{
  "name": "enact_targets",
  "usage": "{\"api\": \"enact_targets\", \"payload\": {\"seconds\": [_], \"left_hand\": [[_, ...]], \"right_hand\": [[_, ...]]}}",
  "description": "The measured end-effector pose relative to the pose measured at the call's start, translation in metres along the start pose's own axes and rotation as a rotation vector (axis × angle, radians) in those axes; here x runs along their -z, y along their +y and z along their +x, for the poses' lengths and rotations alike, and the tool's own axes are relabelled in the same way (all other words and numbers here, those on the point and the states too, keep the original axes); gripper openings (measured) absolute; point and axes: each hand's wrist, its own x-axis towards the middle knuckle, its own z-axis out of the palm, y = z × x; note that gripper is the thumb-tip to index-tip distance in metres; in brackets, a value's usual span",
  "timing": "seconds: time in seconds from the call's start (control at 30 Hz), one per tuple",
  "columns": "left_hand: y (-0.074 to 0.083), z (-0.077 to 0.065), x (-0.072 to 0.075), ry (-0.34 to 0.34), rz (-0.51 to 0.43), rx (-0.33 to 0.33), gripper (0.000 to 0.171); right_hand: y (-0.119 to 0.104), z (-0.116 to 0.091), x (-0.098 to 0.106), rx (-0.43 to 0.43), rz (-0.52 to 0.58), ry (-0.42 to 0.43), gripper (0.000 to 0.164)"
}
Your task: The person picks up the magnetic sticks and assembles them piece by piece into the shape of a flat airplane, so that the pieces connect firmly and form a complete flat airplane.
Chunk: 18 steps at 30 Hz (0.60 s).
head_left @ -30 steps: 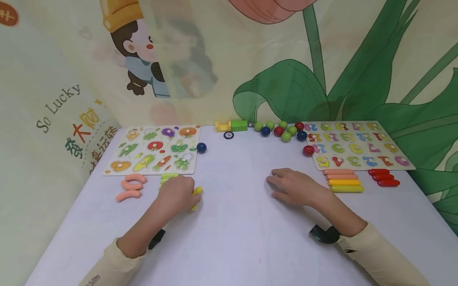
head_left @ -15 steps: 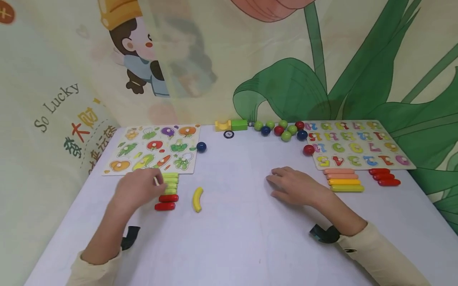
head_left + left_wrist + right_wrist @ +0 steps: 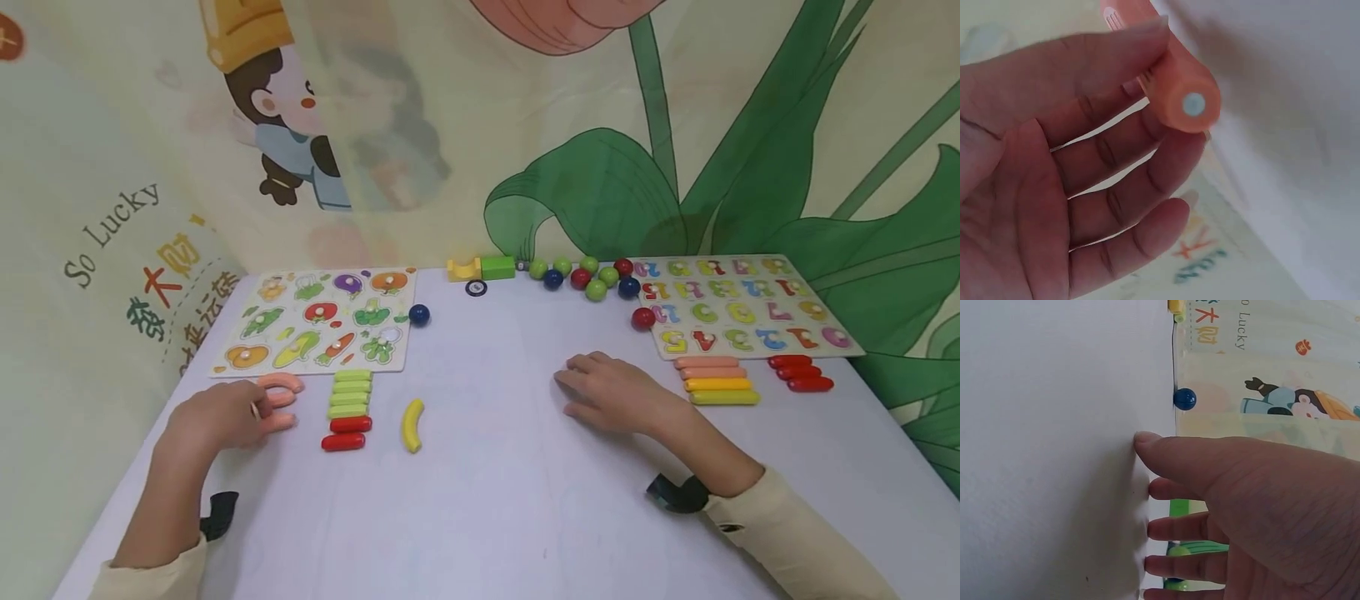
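My left hand (image 3: 213, 412) is at the left of the table by several curved pink pieces. Its thumb and fingers pinch the nearest one, a pink toy sausage (image 3: 1175, 81) with a pale dot on its end. Two more pink toy sausages (image 3: 282, 382) lie just beyond, partly covered by the fingers. To the right are light green sticks (image 3: 350, 393), two red toy sausages (image 3: 343, 442) and a yellow toy banana (image 3: 412, 425). My right hand (image 3: 615, 392) rests on the white table, fingers spread and holding nothing; the right wrist view shows its fingertips against the surface.
A vegetable puzzle board (image 3: 315, 321) is at the back left, beside a blue ball (image 3: 419, 314). Blocks (image 3: 497, 267) and several coloured balls (image 3: 596, 289) line the back. A number puzzle board (image 3: 742, 304) stands right, with yellow sticks (image 3: 723, 398) and red sausages (image 3: 810, 384) before it.
My left hand has let go of the yellow toy banana, moved left past the green sticks, and taken hold of a pink toy sausage. The right hand has stayed in place.
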Motion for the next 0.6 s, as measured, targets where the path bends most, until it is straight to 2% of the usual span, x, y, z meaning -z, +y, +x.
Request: {"api": "enact_targets", "payload": {"seconds": [0.1,0.17,0.23,0.33,0.4,0.5,0.6], "left_hand": [[0.029,-0.002,0.005,0.108,0.022,-0.128,0.027],[0.058,0.000,0.006,0.171,0.022,-0.208,0.024],[0.089,0.005,0.005,0.199,0.025,-0.288,0.023],[0.131,0.016,0.001,0.178,0.033,-0.362,0.023],[0.151,0.025,-0.002,0.160,0.048,-0.388,0.024],[0.169,0.038,-0.010,0.114,0.060,-0.376,0.027],[0.175,0.046,-0.017,0.076,0.080,-0.364,0.027]], "right_hand": [[0.000,-0.001,-0.001,-0.002,-0.010,0.009,0.051],[0.001,-0.002,-0.001,0.001,-0.019,0.013,0.051],[0.002,-0.003,0.000,-0.002,-0.022,0.013,0.052],[0.003,-0.005,0.000,-0.004,-0.025,0.015,0.052],[0.003,-0.004,-0.001,-0.003,-0.026,0.014,0.052],[0.001,-0.004,-0.001,0.007,-0.022,0.007,0.052],[0.000,-0.003,-0.001,0.013,-0.029,0.002,0.053]]}}
